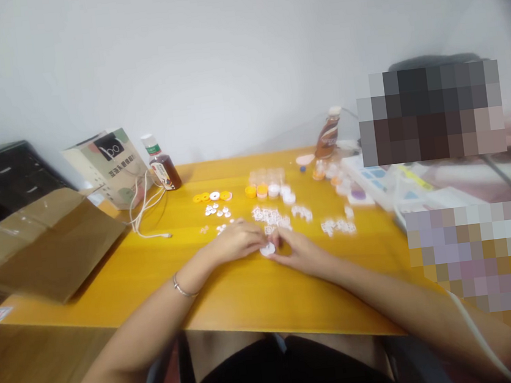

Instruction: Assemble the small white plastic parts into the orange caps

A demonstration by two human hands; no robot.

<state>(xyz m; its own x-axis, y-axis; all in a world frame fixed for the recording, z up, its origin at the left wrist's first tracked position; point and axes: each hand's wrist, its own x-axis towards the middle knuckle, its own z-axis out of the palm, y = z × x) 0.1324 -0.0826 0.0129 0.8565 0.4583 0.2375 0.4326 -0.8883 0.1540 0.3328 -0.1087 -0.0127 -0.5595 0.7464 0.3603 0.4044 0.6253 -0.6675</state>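
Note:
A small white disc [268, 250] is between my two hands, just above or on the wooden table [231, 299]; its details are blurred. My left hand [239, 240] reaches in from the left, its fingertips closed at the disc's upper edge. From the other side my right hand [303, 252] grips the disc with bent thumb and forefinger. Just beyond my fingers lies a cluster of small white openwork pieces [271, 215]. Small white parts [215, 209] are scattered past my left hand. Behind them runs a row of orange and white rings [213, 196].
Orange and white round caps [262, 191] stand mid-table. More white pieces [339, 226] lie to the right. A brown paper bag [73, 255], a printed box [117, 167], a white cable [145, 219] and a dark bottle [165, 168] are left; another bottle [327, 137] stands back right. A person sits at right.

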